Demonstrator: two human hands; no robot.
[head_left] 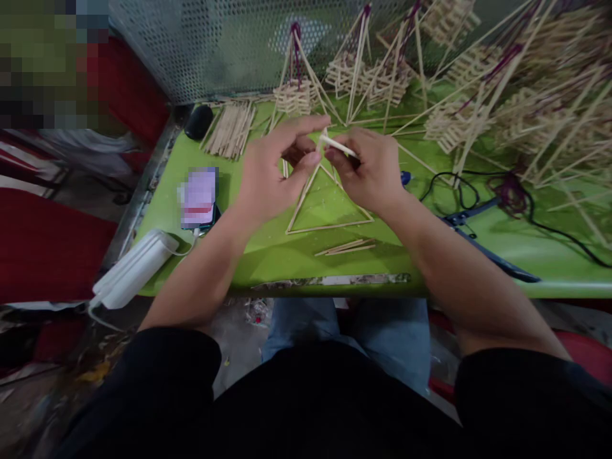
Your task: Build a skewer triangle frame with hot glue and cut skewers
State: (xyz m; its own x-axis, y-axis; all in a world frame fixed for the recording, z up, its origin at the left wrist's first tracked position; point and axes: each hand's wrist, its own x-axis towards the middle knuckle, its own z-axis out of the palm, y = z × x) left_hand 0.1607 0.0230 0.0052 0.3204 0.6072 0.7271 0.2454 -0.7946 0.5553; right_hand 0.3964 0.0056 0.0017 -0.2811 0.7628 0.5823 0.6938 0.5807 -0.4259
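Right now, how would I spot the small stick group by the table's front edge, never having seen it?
Start at the green table and go to its near edge, by the jeans. Between that edge and the stick triangle lie a few thin loose sticks. They form no closed outline like the triangle, and are far fewer than the stick pile at the back left.

Legible texts, labels, brands, numbers: none. Phone (199, 194) on the worktop (268, 261): screen lit, pixelated, any lettering unreadable. White block with cable (136, 268): no marking can be made out. Worn strip (335, 280), worktop's front edge: mottled, nothing decipherable.
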